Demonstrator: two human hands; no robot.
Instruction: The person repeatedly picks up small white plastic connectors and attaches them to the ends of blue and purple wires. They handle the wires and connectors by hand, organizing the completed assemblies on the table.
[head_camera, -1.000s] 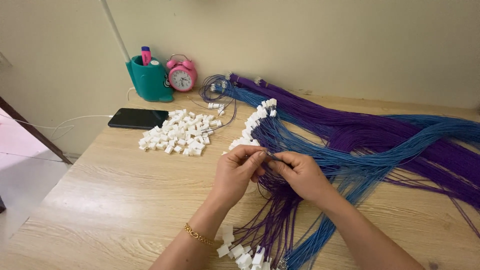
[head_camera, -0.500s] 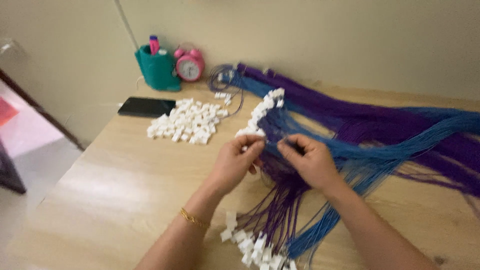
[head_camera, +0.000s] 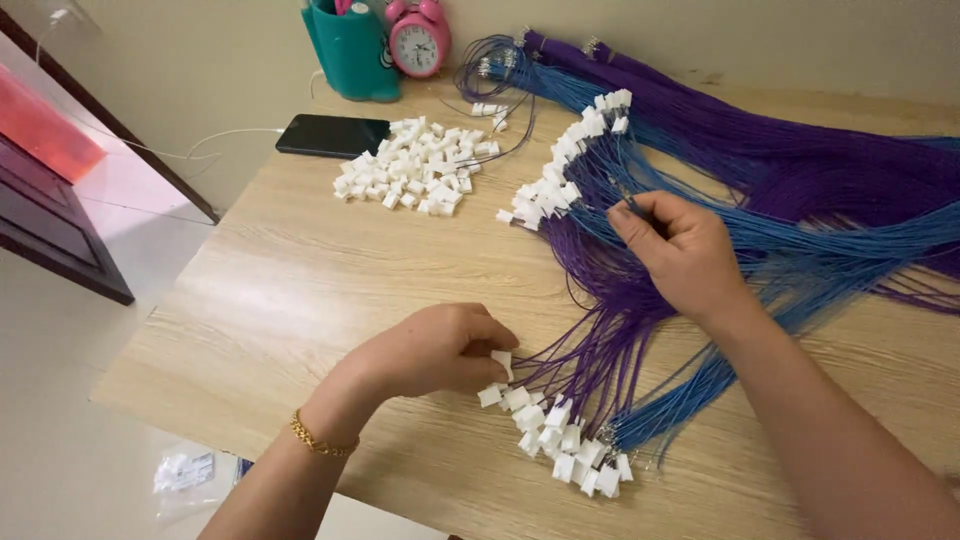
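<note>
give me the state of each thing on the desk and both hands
left hand: closed on a white connector at the near wire ends
right hand: pinching a wire in the bundle
purple and blue wires: spread flat across the desk, some ends plugged into connectors
loose connectors: heaped, no wires in them
phone: flat, screen dark
alarm clock: upright
teal cup: upright, pens inside
</note>
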